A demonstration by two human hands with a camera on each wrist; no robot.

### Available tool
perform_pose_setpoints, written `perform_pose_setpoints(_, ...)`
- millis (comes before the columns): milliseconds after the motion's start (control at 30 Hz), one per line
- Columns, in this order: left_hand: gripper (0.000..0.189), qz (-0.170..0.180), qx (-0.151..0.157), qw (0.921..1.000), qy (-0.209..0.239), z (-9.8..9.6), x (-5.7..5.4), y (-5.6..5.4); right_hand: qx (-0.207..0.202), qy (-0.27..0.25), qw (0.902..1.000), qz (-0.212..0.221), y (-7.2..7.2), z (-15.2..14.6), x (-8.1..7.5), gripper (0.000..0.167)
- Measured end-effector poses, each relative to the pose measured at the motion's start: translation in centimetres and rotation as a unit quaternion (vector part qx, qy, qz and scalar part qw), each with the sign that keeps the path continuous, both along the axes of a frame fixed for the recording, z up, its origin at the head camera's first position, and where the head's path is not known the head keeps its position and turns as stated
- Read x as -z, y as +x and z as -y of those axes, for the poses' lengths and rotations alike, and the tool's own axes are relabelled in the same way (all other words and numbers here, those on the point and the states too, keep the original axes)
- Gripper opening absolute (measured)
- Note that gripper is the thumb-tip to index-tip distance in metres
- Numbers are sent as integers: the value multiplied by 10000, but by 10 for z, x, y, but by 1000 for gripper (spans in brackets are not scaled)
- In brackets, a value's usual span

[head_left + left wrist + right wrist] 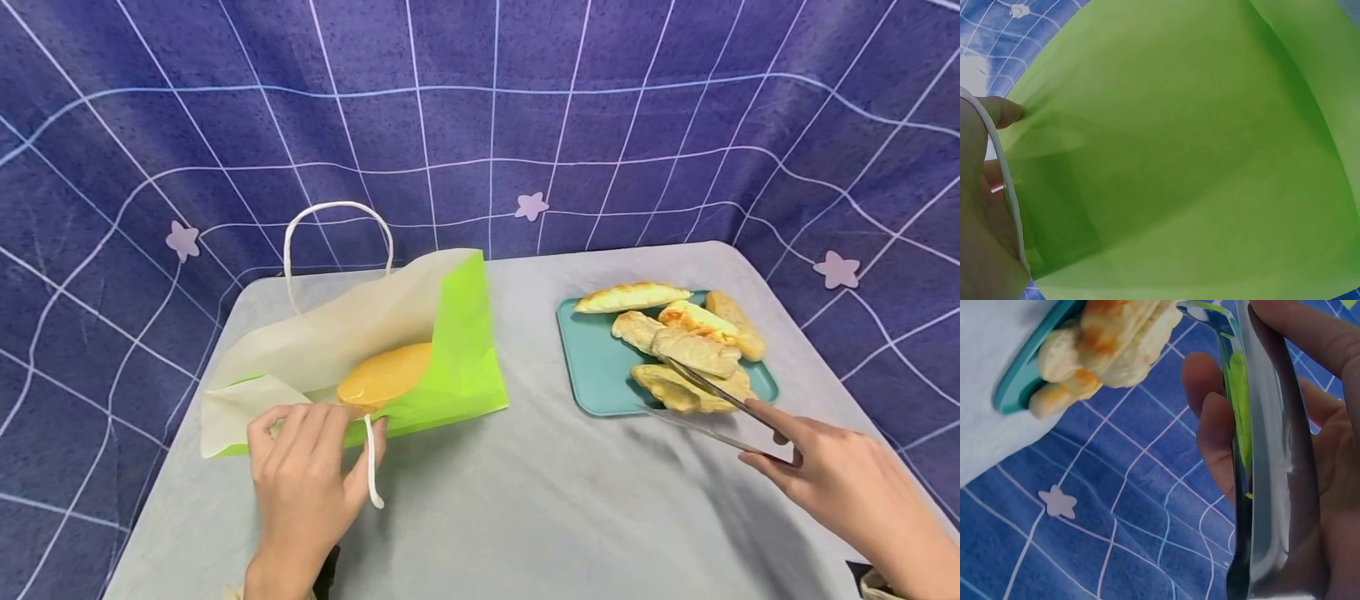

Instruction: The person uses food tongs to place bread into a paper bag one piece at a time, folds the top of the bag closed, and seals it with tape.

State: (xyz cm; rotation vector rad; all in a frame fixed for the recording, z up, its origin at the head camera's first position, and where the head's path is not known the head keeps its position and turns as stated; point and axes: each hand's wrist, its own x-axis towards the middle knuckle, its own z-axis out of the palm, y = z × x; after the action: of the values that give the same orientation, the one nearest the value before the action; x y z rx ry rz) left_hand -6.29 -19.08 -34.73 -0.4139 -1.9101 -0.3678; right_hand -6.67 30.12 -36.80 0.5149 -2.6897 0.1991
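A green paper bag point(468, 358) with a pale inside lies on its side at the left, its mouth gaping. Inside it a smooth yellow-orange bread roll point(390, 373) shows. My left hand point(303, 467) grips the bag's near rim, thumb on the green outer face and fingers over the edge. In my right hand point(840, 471) I hold metal tongs point(1272, 456), their arms apart. The upper tip touches a pale bread piece point(693, 348) on the teal tray point(603, 379); the lower tip is near the tray's front edge. Whether the tongs pinch any bread cannot be told.
Several other breads share the tray, among them a long loaf point(633, 296) at the back and a folded piece point(675, 387) in front. One white cord handle point(337, 205) stands up behind the bag. A blue gridded cloth point(465, 125) hangs behind the grey-white table point(525, 500).
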Motion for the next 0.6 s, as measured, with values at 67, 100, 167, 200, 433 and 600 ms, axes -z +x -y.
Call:
perform_pose_setpoints(67,29,-6,20,10000,14,1,0,0,75,48,9999,55,3,-2,-1,60)
perform_pose_setpoints(100,29,1,29,10000,20,1,0,0,126,79,9998,102,4,-3,-1,61)
perform_pose_setpoints(167,29,8,21,10000,20,2,1,1,219,137,9995,192,5,-6,-1,63)
perform_pose_setpoints(200,29,26,14,10000,17,2,1,1,267,153,9993,230,5,-7,-2,63)
perform_pose_setpoints(433,27,112,-27,9999,-4,4,3,2,270,202,9994,119,4,-14,3,60)
perform_pose_setpoints(600,28,110,-12,9999,9,5,3,2,284,186,9994,-48,2,-15,6,46)
